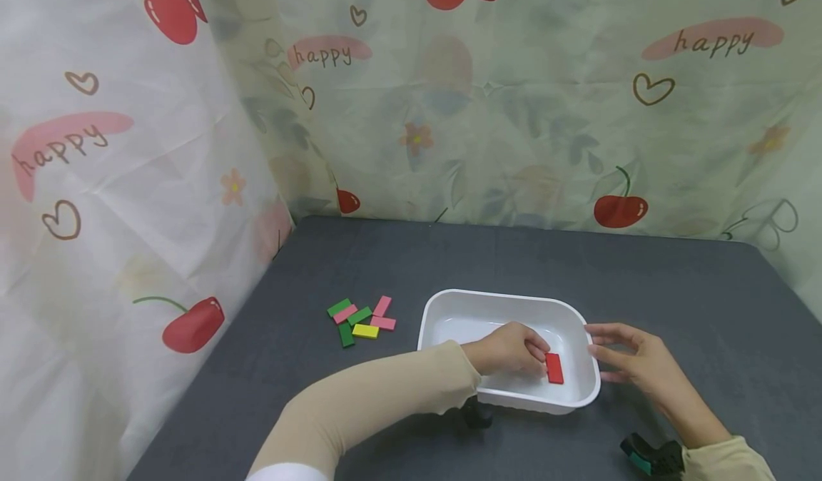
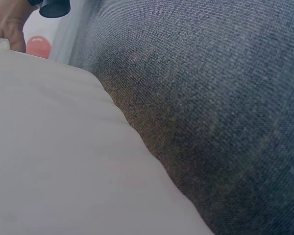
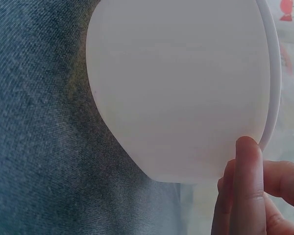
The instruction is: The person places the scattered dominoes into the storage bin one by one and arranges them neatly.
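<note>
My left hand (image 1: 507, 349) curls its fingers on the red block (image 1: 554, 367) inside the white tub (image 1: 507, 302), while my right hand's (image 1: 632, 356) straight fingers touch its right rim.

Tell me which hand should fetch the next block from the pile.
Left, probably. The left hand is inside the tray at the red block, nearer the pile. The right hand steadies the tray's far rim.

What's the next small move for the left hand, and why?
Probably let go of the red block and lift the left hand out of the tub. The block already lies on the tub floor with the fingers on it, the right hand steadies the rim, and six blocks wait on the table to the left.
</note>
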Tool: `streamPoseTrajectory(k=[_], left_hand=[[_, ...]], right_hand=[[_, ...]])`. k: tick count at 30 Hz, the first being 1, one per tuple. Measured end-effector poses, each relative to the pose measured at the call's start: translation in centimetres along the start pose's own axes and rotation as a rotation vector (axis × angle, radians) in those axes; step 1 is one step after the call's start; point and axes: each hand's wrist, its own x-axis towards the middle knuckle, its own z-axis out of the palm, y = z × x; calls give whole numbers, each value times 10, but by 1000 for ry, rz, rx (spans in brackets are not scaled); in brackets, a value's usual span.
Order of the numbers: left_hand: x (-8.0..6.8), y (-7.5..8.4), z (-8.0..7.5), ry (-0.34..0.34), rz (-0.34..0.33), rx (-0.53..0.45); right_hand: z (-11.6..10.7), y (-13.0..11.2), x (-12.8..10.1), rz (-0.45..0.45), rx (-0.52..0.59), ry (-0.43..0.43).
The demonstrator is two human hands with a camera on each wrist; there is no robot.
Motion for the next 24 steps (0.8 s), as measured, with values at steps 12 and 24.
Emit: streamPoseTrajectory(k=[12, 24], left_hand=[[1, 0, 0, -1, 7, -15], [-5, 6, -16, 9, 36, -51]], right_hand=[[0, -1, -1, -17, 0, 7], [0, 0, 0, -11, 15, 3]])
